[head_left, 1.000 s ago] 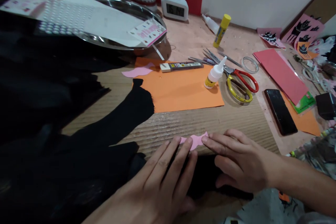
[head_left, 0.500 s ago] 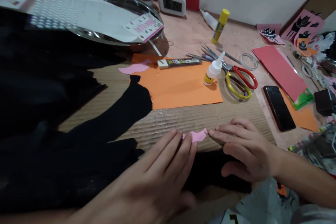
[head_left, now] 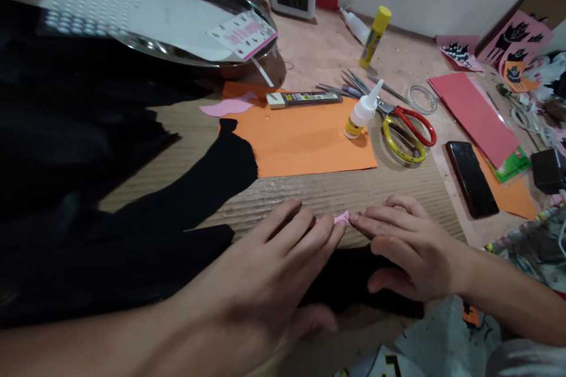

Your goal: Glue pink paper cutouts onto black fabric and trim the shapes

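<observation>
Under the fingers of my left hand lies a small wavy pink paper piece, mostly covered, with only its right end showing. That hand is laid out flat, pressing down on the piece. My right hand rests on the cardboard with fingers stretched out, a fingertip at the piece's right tip and the thumb apart. Black fabric lies beneath and between my hands. Another black fabric strip reaches from the left onto an orange sheet.
On the orange sheet stand a glue bottle and a pencil-lead case; a second pink wavy piece overlaps its corner. Scissors, a glue stick, a phone and a steel tray surround the work area.
My left hand has slid to the right along the pink piece and covers more of it. The right hand has hardly moved. The view has shifted slightly.
</observation>
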